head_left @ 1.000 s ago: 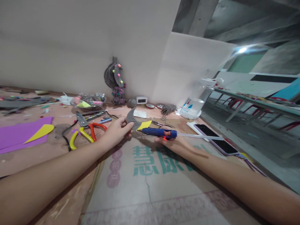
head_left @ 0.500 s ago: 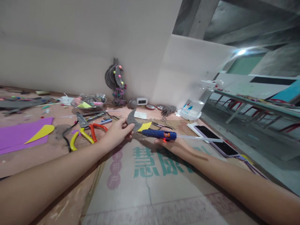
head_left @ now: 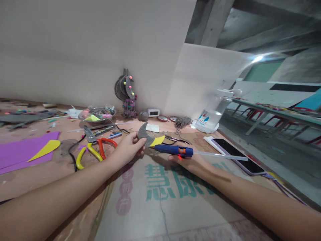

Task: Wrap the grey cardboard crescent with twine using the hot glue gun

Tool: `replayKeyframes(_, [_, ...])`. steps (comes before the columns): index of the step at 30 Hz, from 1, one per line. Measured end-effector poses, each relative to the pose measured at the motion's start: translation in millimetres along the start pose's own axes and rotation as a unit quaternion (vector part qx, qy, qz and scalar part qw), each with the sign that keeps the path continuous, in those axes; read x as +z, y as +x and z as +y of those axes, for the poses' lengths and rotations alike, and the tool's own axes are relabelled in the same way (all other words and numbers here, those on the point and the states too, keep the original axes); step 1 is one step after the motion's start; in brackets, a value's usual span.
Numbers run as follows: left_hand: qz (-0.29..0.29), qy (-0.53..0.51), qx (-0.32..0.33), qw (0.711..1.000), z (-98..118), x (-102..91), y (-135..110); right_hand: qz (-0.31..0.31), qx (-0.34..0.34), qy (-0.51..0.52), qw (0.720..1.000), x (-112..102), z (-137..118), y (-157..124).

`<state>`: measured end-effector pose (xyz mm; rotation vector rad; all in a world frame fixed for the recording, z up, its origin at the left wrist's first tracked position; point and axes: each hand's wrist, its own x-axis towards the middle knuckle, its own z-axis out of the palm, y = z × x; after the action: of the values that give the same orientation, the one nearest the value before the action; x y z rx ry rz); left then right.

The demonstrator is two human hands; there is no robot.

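My left hand [head_left: 129, 149] is closed in a pinch on a grey crescent-shaped craft piece [head_left: 144, 134] with a yellow foam petal [head_left: 157, 141] on its lower edge. My right hand [head_left: 189, 161] is wrapped round a blue hot glue gun [head_left: 173, 150], red light lit. The gun's nozzle points left at the yellow petal and a clear glue stick [head_left: 220, 155] sticks out behind it. Both hands hover over a cardboard sheet [head_left: 175, 204] with green printed characters.
Red-handled [head_left: 106, 144] and yellow-handled pliers [head_left: 84, 155] lie left of my hand, beside purple foam [head_left: 22, 150] with a yellow petal [head_left: 45, 149]. A phone [head_left: 235, 151] lies right of the gun. A finished grey ornament [head_left: 125, 92], a clock [head_left: 153, 112] and twine [head_left: 182, 122] stand by the wall.
The view has shifted, so everything sits slightly lower and to the right. The grey piece is tilted a little more upright in my left hand. The glue gun stays at the yellow petal.
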<state>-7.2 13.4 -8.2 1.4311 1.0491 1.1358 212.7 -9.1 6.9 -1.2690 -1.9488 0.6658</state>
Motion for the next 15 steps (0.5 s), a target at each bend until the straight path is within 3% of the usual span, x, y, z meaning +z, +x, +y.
replayKeyframes(6, [0.003, 0.003, -0.009, 1.000, -0.9, 0.7, 1.3, -0.015, -0.005, -0.009, 1.000, -0.7, -10.6, -1.8])
replayKeyframes(15, [-0.007, 0.001, -0.009, 1.000, -4.5, 0.0, 1.6, -0.007, -0.008, -0.018, 1.000, 1.0, 5.9, -1.1])
